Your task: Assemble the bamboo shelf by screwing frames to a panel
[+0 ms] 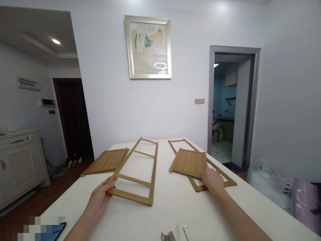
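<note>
My left hand (pixel 101 197) pinches the near left corner of a bamboo ladder-shaped frame (pixel 140 170) lying flat on the white table (pixel 175 207). My right hand (pixel 212 179) grips the near right corner of a bamboo shelf panel (pixel 189 163), which rests on top of a second ladder-shaped frame (pixel 220 177). Another bamboo panel (pixel 106 161) lies at the table's left side, partly under the first frame.
A bag of screws (pixel 168 236) and a hex key (pixel 185 231) lie at the near edge, and a phone (pixel 56 231) sits near left. A white cabinet (pixel 20 160) stands left; plastic packaging (pixel 271 182) is right. An open doorway (pixel 230 110) is beyond.
</note>
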A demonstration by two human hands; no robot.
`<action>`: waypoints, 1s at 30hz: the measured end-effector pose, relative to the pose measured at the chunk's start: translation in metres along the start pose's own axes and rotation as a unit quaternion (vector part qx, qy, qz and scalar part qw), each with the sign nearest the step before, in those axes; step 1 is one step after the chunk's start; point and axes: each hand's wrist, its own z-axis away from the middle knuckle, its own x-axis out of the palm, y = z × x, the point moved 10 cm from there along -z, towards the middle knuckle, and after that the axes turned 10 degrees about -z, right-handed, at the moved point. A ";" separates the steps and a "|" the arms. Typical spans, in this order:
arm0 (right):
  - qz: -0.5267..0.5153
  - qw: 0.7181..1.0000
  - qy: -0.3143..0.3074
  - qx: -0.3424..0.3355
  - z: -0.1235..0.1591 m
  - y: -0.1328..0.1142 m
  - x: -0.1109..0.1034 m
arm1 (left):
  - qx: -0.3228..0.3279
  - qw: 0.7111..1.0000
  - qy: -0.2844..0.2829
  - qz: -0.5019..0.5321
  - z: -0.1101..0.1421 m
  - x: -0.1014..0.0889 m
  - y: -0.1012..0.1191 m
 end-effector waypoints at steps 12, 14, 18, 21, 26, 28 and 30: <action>0.059 0.988 0.081 -0.115 0.021 -0.050 -0.007 | 0.120 0.990 -0.037 -0.057 0.036 0.031 0.048; 0.062 0.982 0.084 -0.158 0.027 -0.064 -0.002 | 0.125 0.987 -0.046 -0.092 0.040 0.036 0.051; 0.062 0.965 0.079 -0.243 0.044 -0.096 0.010 | 0.169 0.969 -0.009 -0.179 0.049 0.034 0.066; 0.058 0.959 0.090 -0.262 0.051 -0.107 0.011 | 0.232 0.942 0.060 -0.235 0.066 0.026 0.089; 0.062 0.967 0.077 -0.233 0.044 -0.094 0.011 | 0.294 0.912 0.145 -0.245 0.099 0.021 0.119; 0.063 0.972 0.062 -0.220 0.041 -0.088 0.014 | 0.299 0.913 0.157 -0.229 0.106 0.023 0.122; 0.063 0.973 0.054 -0.214 0.040 -0.086 0.017 | 0.301 0.909 0.170 -0.234 0.111 0.026 0.123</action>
